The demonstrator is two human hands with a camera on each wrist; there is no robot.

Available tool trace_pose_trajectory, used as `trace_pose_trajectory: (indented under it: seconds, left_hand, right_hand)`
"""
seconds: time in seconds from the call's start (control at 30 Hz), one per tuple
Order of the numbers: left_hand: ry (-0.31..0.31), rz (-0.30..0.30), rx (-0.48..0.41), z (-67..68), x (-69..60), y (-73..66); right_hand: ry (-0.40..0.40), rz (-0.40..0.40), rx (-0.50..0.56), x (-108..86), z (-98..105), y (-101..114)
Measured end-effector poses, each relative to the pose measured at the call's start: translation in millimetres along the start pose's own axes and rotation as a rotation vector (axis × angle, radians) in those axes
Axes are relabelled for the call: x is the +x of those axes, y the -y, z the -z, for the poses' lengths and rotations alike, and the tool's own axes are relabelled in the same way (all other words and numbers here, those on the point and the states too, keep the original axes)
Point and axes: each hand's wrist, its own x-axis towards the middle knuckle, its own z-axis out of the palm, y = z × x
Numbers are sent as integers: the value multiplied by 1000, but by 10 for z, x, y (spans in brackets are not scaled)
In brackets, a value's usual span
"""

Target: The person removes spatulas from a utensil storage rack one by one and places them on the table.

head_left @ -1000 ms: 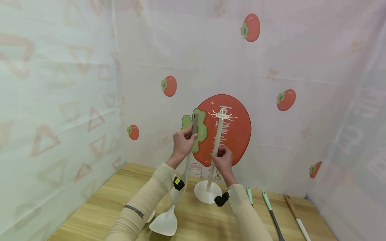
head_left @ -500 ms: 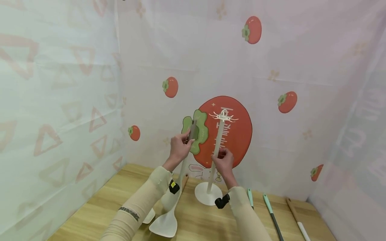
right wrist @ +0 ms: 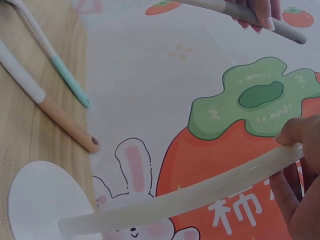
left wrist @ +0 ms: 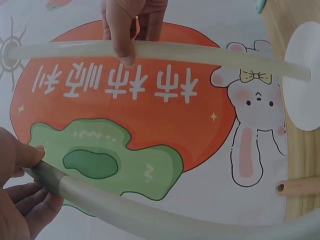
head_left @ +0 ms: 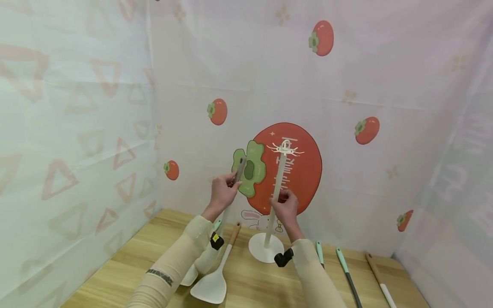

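My left hand (head_left: 222,191) pinches a long-handled kitchen utensil by its grey end (head_left: 239,169). The utensil (left wrist: 120,202) has a pale shaft slanting down toward the table, and a white rounded lower end (head_left: 206,260) partly hidden by my sleeve, so its kind is unclear. My right hand (head_left: 286,204) grips the pole of a white utensil stand (head_left: 278,179) between thumb and fingers. The stand is upright on a round base (head_left: 265,254), with a ring of thin hooks (head_left: 285,149) on top. Utensil and pole are apart.
On the wooden table (head_left: 154,239), a white spatula with a wooden handle (head_left: 211,285) and a white-headed, mint-handled utensil (head_left: 190,277) lie left. Two mint-handled utensils (head_left: 341,256) and a brown-handled one (head_left: 372,265) lie right. A printed cloth (head_left: 185,55) stands behind.
My left hand has moved left and slightly down with the grey-ended utensil, away from the stand, uncovering the wooden spatula handle. My right hand stays on the pole.
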Motion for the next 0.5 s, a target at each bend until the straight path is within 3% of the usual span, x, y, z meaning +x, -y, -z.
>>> trace_pose_trajectory:
  seconds: [0.5]
  left_hand:
    - [1, 26, 133, 251, -34, 182]
  right_hand:
    - [-8, 19, -2, 0, -14, -20]
